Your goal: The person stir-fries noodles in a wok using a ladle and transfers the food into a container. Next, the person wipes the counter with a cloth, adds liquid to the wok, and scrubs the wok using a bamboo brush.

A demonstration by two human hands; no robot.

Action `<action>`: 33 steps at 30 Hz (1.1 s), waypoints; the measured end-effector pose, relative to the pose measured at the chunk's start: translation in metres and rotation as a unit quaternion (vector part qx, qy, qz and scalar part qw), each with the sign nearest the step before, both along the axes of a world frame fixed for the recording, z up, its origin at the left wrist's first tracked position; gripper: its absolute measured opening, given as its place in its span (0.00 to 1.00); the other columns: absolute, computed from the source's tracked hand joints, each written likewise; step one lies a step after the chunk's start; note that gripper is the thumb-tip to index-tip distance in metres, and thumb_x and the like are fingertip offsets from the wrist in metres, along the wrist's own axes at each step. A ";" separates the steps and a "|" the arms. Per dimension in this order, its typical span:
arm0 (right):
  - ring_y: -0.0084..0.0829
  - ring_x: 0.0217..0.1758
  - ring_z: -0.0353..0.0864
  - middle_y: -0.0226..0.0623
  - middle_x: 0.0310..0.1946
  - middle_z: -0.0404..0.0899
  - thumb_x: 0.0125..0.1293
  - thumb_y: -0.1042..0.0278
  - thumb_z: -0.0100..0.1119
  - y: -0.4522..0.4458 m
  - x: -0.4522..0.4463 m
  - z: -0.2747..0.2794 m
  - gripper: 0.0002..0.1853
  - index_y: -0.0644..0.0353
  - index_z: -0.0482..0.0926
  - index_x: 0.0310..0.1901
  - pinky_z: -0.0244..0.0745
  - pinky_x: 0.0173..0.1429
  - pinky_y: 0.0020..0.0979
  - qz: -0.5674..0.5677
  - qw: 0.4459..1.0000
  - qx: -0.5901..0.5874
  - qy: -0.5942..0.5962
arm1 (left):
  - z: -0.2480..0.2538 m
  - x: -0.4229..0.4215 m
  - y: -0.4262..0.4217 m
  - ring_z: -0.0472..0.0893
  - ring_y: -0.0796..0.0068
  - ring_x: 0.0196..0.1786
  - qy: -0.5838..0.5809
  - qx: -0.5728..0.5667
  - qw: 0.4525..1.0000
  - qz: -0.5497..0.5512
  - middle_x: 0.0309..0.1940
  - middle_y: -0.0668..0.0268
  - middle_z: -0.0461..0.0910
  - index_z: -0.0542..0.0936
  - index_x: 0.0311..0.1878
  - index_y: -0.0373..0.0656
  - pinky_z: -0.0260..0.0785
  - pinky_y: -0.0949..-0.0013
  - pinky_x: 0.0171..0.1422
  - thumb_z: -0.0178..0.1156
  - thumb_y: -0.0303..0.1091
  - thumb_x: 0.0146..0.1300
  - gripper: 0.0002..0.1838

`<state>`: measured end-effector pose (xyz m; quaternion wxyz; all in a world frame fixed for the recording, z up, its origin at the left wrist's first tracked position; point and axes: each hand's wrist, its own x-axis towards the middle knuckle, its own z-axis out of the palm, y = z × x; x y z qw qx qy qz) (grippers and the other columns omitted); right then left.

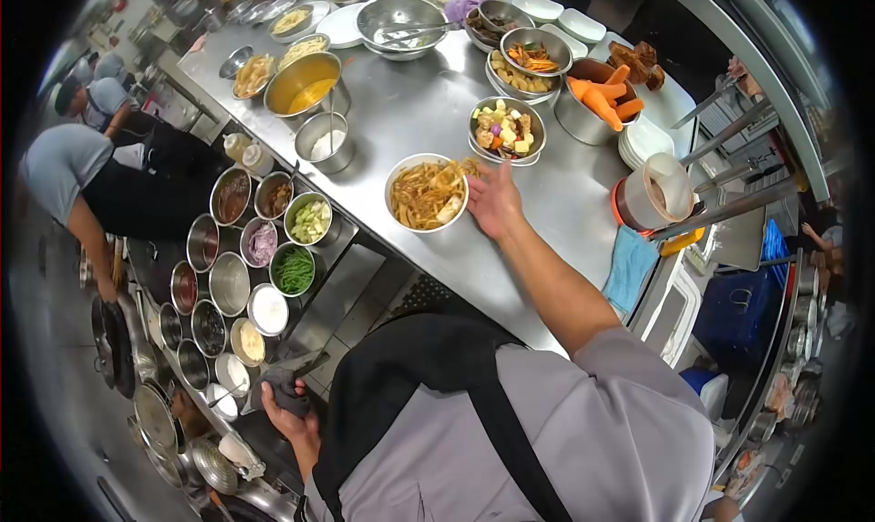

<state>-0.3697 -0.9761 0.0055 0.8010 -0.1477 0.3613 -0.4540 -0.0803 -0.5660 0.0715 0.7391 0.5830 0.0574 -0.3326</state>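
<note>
A white bowl (396,214) filled with brown stir-fried noodles (428,194) stands near the front edge of the steel table. At its right side is my right hand (497,203), fingers stretched out and apart; the fingertips are at the rim, and I cannot tell whether they touch it. Some noodles hang over the rim there. Low on the left, my left hand (290,414) is closed round a dark grey cloth (281,390). A dark metal piece shows by the cloth; whether my hand grips it too is unclear.
Behind the noodles sits a metal bowl of diced food (501,128). A pot of carrots (597,107), stacked white plates (645,141) and a blue cloth (631,268) lie rightward. Several ingredient tins (230,283) fill the left. A co-worker (77,175) bends at the far left.
</note>
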 end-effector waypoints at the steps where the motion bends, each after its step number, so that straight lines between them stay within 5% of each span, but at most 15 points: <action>1: 0.48 0.59 0.72 0.60 0.58 0.68 0.71 0.31 0.33 -0.010 0.007 0.003 0.42 0.66 0.53 0.68 0.69 0.65 0.45 -0.003 1.000 0.001 -0.001 | 0.002 0.001 -0.007 0.77 0.72 0.26 -0.001 0.001 1.000 -0.003 0.29 0.62 0.79 0.75 0.42 0.41 0.71 0.75 0.30 0.51 0.51 0.69 0.20; 4: 0.48 0.60 0.72 0.61 0.59 0.67 0.71 0.32 0.32 -0.030 0.025 0.026 0.43 0.66 0.48 0.70 0.69 0.64 0.44 -0.033 0.994 0.072 -0.071 | 0.012 0.004 -0.027 0.79 0.70 0.27 -0.009 0.007 1.000 -0.027 0.30 0.62 0.79 0.75 0.43 0.40 0.72 0.74 0.30 0.52 0.50 0.69 0.19; 7: 0.47 0.62 0.72 0.61 0.58 0.69 0.72 0.34 0.32 -0.028 0.027 0.065 0.41 0.65 0.49 0.70 0.70 0.63 0.42 -0.021 0.998 -0.014 -0.049 | 0.014 0.008 -0.035 0.79 0.70 0.27 -0.009 -0.002 1.000 -0.019 0.30 0.62 0.79 0.75 0.43 0.40 0.72 0.74 0.30 0.52 0.50 0.69 0.20; 9: 0.47 0.65 0.70 0.57 0.59 0.71 0.73 0.35 0.28 -0.020 0.021 0.089 0.39 0.67 0.54 0.67 0.66 0.68 0.43 0.062 0.972 -0.225 0.017 | 0.009 0.016 -0.035 0.79 0.70 0.27 0.019 -0.017 0.999 -0.046 0.31 0.62 0.80 0.74 0.44 0.39 0.73 0.74 0.30 0.53 0.50 0.69 0.20; 12: 0.45 0.65 0.71 0.56 0.59 0.71 0.74 0.37 0.28 -0.010 0.012 0.110 0.38 0.67 0.55 0.67 0.67 0.67 0.40 0.066 0.933 -0.323 0.144 | 0.012 0.017 -0.043 0.80 0.69 0.26 0.023 -0.015 0.999 -0.021 0.30 0.62 0.79 0.74 0.45 0.40 0.73 0.73 0.29 0.54 0.50 0.68 0.20; 17: 0.42 0.65 0.72 0.53 0.57 0.73 0.75 0.39 0.27 -0.007 0.030 0.103 0.37 0.67 0.56 0.68 0.67 0.66 0.37 -0.013 0.978 -0.203 0.051 | 0.007 0.023 -0.048 0.80 0.68 0.26 0.039 -0.035 0.998 -0.033 0.30 0.62 0.79 0.74 0.46 0.42 0.75 0.72 0.29 0.55 0.48 0.67 0.18; 19: 0.41 0.64 0.73 0.53 0.57 0.74 0.76 0.40 0.27 -0.006 0.044 0.106 0.36 0.68 0.59 0.66 0.67 0.66 0.36 0.079 0.954 -0.269 0.101 | 0.005 0.025 -0.052 0.80 0.67 0.26 0.042 -0.046 0.996 -0.068 0.30 0.62 0.79 0.74 0.46 0.41 0.75 0.72 0.29 0.54 0.47 0.68 0.17; 23: 0.38 0.56 0.78 0.50 0.52 0.78 0.75 0.42 0.36 0.002 -0.026 0.114 0.34 0.70 0.64 0.63 0.70 0.64 0.36 -0.086 0.914 -0.325 0.227 | 0.014 0.023 -0.051 0.80 0.68 0.26 0.039 -0.037 0.995 -0.083 0.30 0.61 0.80 0.75 0.45 0.39 0.74 0.73 0.30 0.54 0.46 0.68 0.17; 25: 0.37 0.52 0.80 0.48 0.50 0.79 0.74 0.52 0.46 0.035 -0.109 0.095 0.25 0.67 0.72 0.58 0.75 0.59 0.37 -0.156 0.846 -0.307 0.408 | 0.005 0.030 -0.050 0.80 0.69 0.26 0.023 -0.056 0.994 -0.096 0.30 0.61 0.80 0.76 0.44 0.38 0.73 0.72 0.29 0.55 0.45 0.67 0.17; 26: 0.35 0.50 0.81 0.46 0.48 0.79 0.73 0.58 0.50 0.049 -0.160 0.069 0.20 0.67 0.75 0.55 0.77 0.55 0.35 -0.170 0.756 -0.314 0.548 | 0.000 0.032 -0.048 0.80 0.69 0.26 -0.011 -0.011 0.990 -0.139 0.29 0.61 0.80 0.76 0.44 0.38 0.74 0.71 0.29 0.56 0.45 0.66 0.17; 27: 0.39 0.48 0.82 0.47 0.49 0.80 0.70 0.62 0.54 0.069 -0.199 0.069 0.19 0.68 0.75 0.54 0.77 0.54 0.34 -0.115 0.595 -0.317 0.730 | -0.004 0.033 -0.046 0.79 0.69 0.26 -0.046 0.036 0.982 -0.179 0.29 0.61 0.80 0.76 0.44 0.38 0.74 0.70 0.29 0.58 0.44 0.65 0.17; 28: 0.51 0.51 0.79 0.55 0.50 0.78 0.66 0.61 0.58 0.086 -0.222 0.066 0.20 0.67 0.76 0.54 0.73 0.57 0.42 -0.088 0.557 -0.265 0.782 | 0.001 0.028 -0.055 0.79 0.69 0.25 -0.027 0.049 0.978 -0.201 0.29 0.60 0.79 0.75 0.44 0.38 0.76 0.67 0.29 0.60 0.41 0.62 0.15; 30: 0.51 0.57 0.75 0.52 0.54 0.76 0.64 0.61 0.58 0.097 -0.270 0.012 0.21 0.66 0.77 0.53 0.70 0.60 0.45 0.014 0.378 -0.312 0.871 | 0.000 0.019 -0.080 0.79 0.69 0.25 -0.009 0.019 0.969 -0.245 0.29 0.61 0.78 0.75 0.43 0.39 0.76 0.65 0.30 0.60 0.36 0.61 0.12; 32: 0.51 0.60 0.72 0.49 0.56 0.75 0.62 0.61 0.59 0.115 -0.256 -0.014 0.20 0.65 0.77 0.52 0.68 0.61 0.46 -0.031 0.275 -0.291 0.916 | 0.008 0.000 -0.117 0.78 0.69 0.25 0.004 -0.018 0.956 -0.291 0.29 0.62 0.77 0.74 0.42 0.40 0.77 0.63 0.31 0.60 0.32 0.60 0.10; 33: 0.51 0.59 0.73 0.49 0.55 0.76 0.61 0.64 0.59 0.121 -0.238 -0.001 0.19 0.65 0.77 0.52 0.69 0.61 0.43 0.007 0.318 -0.258 0.912 | 0.019 -0.014 -0.135 0.78 0.69 0.25 0.020 -0.021 0.947 -0.320 0.29 0.62 0.77 0.73 0.41 0.40 0.77 0.63 0.31 0.60 0.31 0.60 0.09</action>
